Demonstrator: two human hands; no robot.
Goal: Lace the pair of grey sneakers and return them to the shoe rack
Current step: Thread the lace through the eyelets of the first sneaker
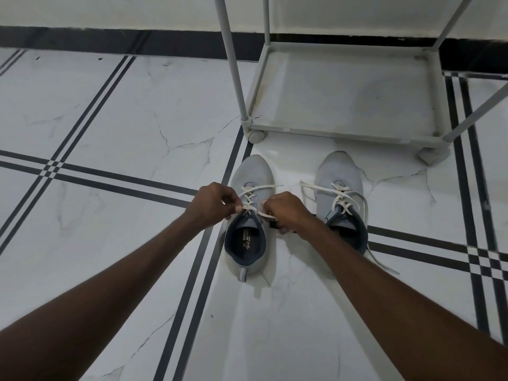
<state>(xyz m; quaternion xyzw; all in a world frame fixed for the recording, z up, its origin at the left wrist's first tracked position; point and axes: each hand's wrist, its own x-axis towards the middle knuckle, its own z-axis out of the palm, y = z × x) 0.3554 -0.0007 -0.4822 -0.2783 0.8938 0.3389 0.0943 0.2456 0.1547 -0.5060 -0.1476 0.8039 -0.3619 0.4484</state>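
Left hand (213,202): fingers curled, thumb and fingertips pinched on the white lace (248,200) at the top eyelets of the left sneaker (248,215). Right hand (286,211): also closed, fist-like, gripping the other run of the same lace on the shoe's right side; the strand comes out taut across the tongue between both hands. Lace is crossed through the eyelets up the shoe, one loose end lying off toward the toe on the right.

Left sneaker sits flat on the floor (110,119), toe pointing away from the person, dark blue lining and insole open to view, heel tab nearest the camera.

Right sneaker (342,202) stands just beside it, parallel, same heading, apart from it. Laced, but its lace (343,200) is slack: loose ends loop out to both sides, one trailing past the heel on the floor.

Shoe rack (343,86): grey frame on feet, near the toes, bottom shelf bare. White marble-look tiles with dark double stripes.
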